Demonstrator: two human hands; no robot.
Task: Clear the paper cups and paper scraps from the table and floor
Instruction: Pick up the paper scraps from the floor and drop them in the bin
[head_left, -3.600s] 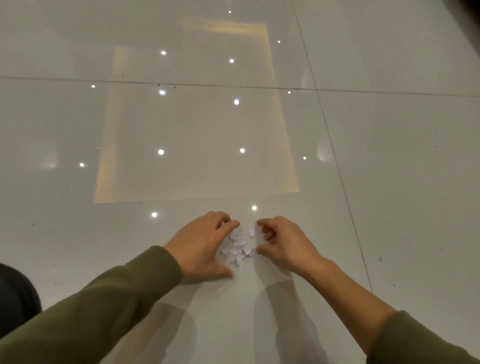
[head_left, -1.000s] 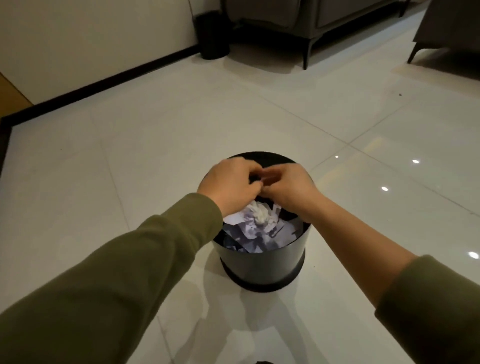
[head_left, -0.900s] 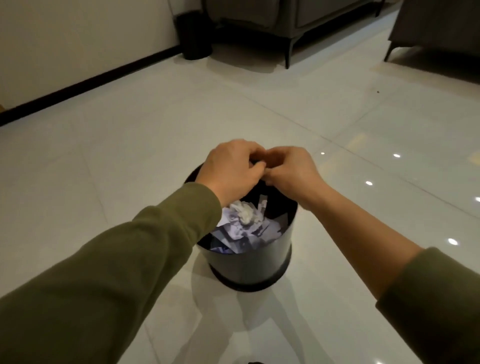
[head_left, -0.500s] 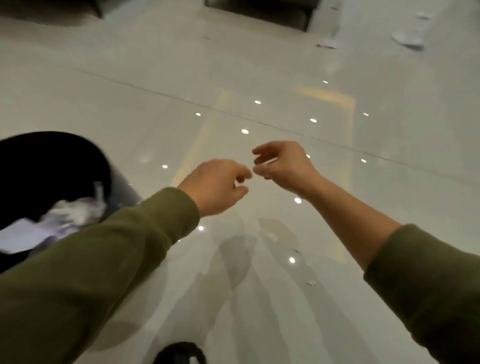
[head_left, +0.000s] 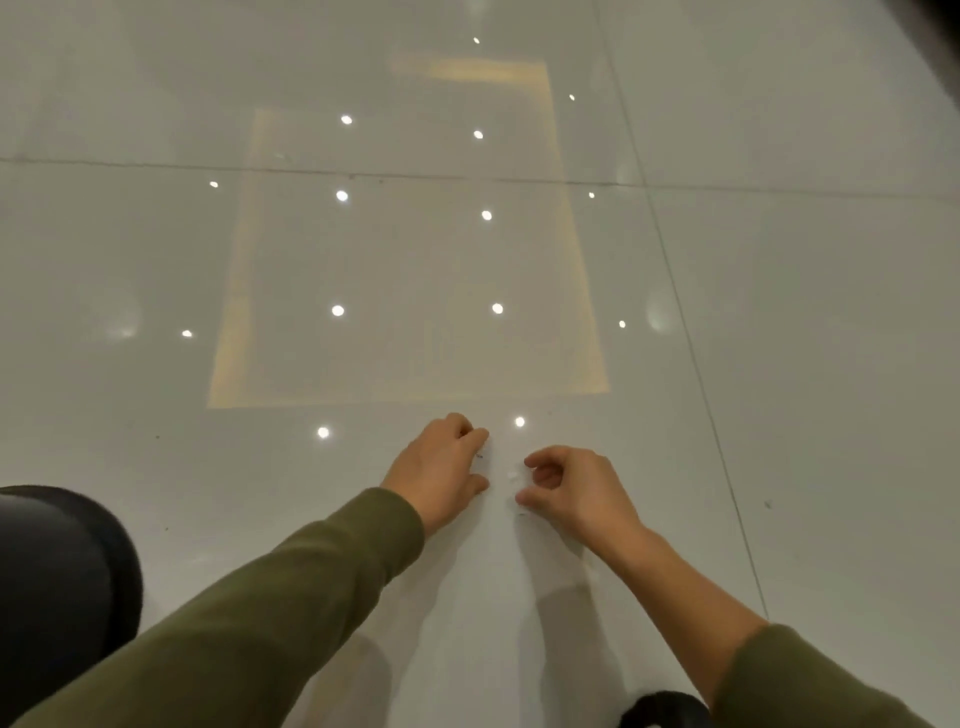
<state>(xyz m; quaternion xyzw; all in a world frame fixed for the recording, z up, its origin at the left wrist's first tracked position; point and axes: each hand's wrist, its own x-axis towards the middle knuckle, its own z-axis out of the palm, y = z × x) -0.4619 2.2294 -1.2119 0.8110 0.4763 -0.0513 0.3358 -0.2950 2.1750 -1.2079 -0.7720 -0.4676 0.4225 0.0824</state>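
Your sleeves (head_left: 291, 597) are olive green. The floor (head_left: 805, 322) is pale grey-white tile, crossed by thin dark lines and dotted with small bright white spots in and around a faint yellow-edged rectangle. The scrap (head_left: 513, 474) is white. The bin (head_left: 57, 571) is black.

I'm looking down at an indoor room: glossy pale floor tiles (head_left: 779, 312) with thin grout lines (head_left: 676, 291), mirroring rows of small ceiling spotlights (head_left: 337, 310) and a warm-edged rectangular ceiling recess (head_left: 228, 332); home or office, I can't tell from here
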